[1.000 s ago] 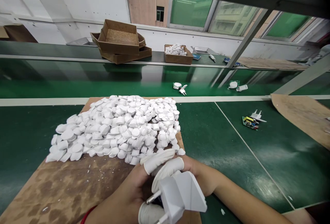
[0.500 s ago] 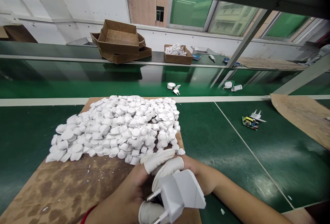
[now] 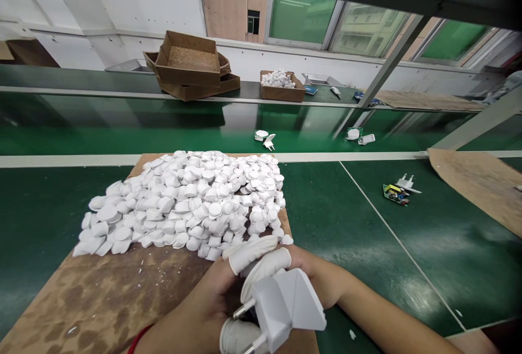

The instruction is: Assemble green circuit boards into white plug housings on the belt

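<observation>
Both my hands meet at the bottom centre around a white plug adapter (image 3: 285, 305) with two metal pins pointing down-left. My left hand (image 3: 204, 310), with white finger cots, wraps it from the left. My right hand (image 3: 318, 283) grips it from the right, its fingers mostly hidden behind the adapter. Just beyond my hands lies a big heap of white plastic caps (image 3: 187, 202) on a brown cardboard sheet (image 3: 101, 299).
A green conveyor belt (image 3: 163, 136) carries adapter parts (image 3: 264, 138) and more parts (image 3: 359, 136). A circuit board with a plug piece (image 3: 397, 190) lies on the green table at right. Cardboard trays (image 3: 190, 66) and a box of white parts (image 3: 281, 85) sit on the far shelf.
The parts on the conveyor belt have drifted left. My hands and the adapter have barely moved.
</observation>
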The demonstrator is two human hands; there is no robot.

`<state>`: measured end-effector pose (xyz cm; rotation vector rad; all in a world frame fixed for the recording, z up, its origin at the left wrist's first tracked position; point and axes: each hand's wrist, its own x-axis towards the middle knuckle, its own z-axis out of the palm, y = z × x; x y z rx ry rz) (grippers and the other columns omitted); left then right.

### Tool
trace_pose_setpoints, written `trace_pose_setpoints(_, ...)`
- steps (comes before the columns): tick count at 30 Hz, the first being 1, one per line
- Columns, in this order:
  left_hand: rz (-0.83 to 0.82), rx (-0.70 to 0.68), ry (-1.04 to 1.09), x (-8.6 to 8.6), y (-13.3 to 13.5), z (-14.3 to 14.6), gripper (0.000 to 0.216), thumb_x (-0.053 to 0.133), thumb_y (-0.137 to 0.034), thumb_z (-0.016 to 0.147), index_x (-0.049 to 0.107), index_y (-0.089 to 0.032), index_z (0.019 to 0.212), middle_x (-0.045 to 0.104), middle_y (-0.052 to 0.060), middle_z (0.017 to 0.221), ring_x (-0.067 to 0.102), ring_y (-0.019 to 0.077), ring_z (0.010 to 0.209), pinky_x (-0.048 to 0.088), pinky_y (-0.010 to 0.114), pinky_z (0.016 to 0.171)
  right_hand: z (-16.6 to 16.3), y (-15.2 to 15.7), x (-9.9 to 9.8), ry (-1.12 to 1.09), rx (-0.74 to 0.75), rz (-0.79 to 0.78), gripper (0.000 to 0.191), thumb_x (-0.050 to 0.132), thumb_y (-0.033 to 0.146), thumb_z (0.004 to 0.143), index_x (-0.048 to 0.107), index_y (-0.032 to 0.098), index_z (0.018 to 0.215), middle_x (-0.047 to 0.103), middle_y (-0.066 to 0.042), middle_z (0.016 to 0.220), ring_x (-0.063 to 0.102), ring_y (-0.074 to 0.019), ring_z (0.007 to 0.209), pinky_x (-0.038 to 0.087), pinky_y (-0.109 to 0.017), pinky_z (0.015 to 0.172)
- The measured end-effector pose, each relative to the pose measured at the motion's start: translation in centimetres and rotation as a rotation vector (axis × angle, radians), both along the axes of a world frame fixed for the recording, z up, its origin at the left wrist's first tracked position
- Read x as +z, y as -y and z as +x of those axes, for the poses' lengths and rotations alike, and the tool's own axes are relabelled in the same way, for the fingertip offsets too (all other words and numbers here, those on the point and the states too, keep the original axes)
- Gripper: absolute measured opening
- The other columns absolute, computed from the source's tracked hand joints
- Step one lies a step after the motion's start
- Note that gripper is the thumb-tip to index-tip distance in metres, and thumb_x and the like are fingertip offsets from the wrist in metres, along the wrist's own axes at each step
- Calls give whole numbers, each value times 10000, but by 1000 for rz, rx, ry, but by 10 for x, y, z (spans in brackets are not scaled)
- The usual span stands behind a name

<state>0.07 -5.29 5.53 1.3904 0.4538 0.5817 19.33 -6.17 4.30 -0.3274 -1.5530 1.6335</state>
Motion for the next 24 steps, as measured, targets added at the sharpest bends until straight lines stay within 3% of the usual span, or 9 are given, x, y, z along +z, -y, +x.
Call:
trace_pose_setpoints(5,48,17,-13,-11,1,-1,842,834,-150,658,459,-501,1325,490,-39,1416,470,266,1298,445,323,1055,0,-1,2,26,-25,33,431,801,469,637,743,168,940,704,-60,952,614,-196,995,474,-229,900)
trace_pose_setpoints(13,8,13,-28,8,0,1,769,815,-114,671,530,-514,1263,548,-46,1355,517,257,1251,458,354,1045,-3,-2,10,-52,11,65,367,782,392,693,736,166,978,715,-45,931,639,-166,942,464,-198,900)
trace_pose_setpoints(20,110,13,-15,-13,1,-2,820,822,-191,686,437,-474,1353,474,-24,1431,455,269,1309,428,321,1072,-4,-3,13,-51,6,95,386,768,407,704,728,170,1006,714,-45,948,634,-170,970,451,-209,928)
trace_pose_setpoints(24,159,13,-57,-11,-1,0,833,819,-194,691,415,-494,1354,466,-46,1435,436,261,1325,403,315,1091,-1,-2,8,-1,-15,73,453,776,499,655,739,164,958,714,-55,933,626,-186,990,454,-229,933)
